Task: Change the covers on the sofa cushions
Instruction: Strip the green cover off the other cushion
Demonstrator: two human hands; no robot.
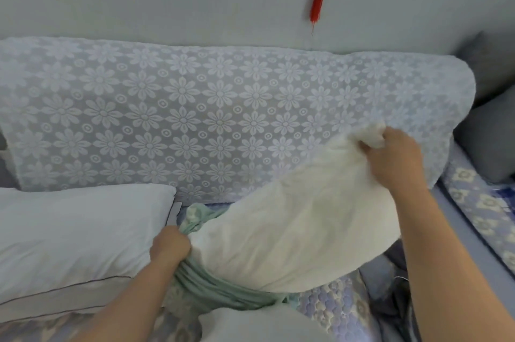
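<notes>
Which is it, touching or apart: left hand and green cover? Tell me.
Touching. The head view shows the left hand gripping the bunched green cover at the cushion's end.

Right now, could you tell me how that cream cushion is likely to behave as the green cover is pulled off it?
The cream cushion looks soft and floppy: its corner bunches in the right hand. It is probably light, since that one grip lifts its end. The green cover, gathered in folds by the left hand, seems thin and may cling rather than slide.

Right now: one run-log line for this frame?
step: cover removal | left hand: grips green cover, bunched at insert's lower end | right hand: grips insert top corner | insert: mostly bare | white pillow: left
</notes>
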